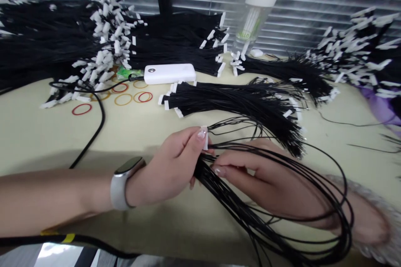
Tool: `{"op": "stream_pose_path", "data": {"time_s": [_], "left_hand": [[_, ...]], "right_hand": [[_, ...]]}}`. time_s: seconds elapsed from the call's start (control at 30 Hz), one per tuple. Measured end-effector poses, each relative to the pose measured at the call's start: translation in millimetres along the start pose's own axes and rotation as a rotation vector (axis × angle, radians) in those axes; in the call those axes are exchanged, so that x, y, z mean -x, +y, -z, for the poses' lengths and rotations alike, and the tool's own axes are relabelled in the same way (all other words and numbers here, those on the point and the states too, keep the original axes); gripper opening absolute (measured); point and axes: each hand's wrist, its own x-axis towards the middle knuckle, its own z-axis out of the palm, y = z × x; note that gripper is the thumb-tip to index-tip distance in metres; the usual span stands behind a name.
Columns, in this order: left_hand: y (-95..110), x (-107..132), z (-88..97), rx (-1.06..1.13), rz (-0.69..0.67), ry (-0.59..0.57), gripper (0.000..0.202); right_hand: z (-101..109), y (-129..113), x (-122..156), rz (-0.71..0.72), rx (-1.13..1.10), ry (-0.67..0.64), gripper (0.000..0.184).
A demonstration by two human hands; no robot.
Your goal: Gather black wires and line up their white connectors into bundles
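1. I see the left hand (171, 162) curled closely around the wires (226, 192), its thumb pressing the plug (206, 139); I would hold this firmly, without crushing.
2. The wires run from it toward four o'clock, and some loop across the right hand (272, 187).
3. The right fingertips are almost together at the wires; whether they pinch one, I cannot tell.
4. I should guide loops gently, apart from the pile (219, 100) at one o'clock.
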Motion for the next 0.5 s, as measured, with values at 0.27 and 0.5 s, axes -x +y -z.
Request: {"op": "stream_pose_path", "data": {"time_s": [0.27,0.5], "left_hand": [[-1.2,2.5,0.1,-0.067,-0.033,-0.021,0.036],[-0.1,2.9,1.0,-0.124,-0.048,-0.040,0.035]], "right_hand": [[-5.5,-3.2,-0.2,-0.046,-0.042,-0.055,0.021],[-8.6,-7.9,-1.0,0.006,-0.017,0.073,0.016]]}}
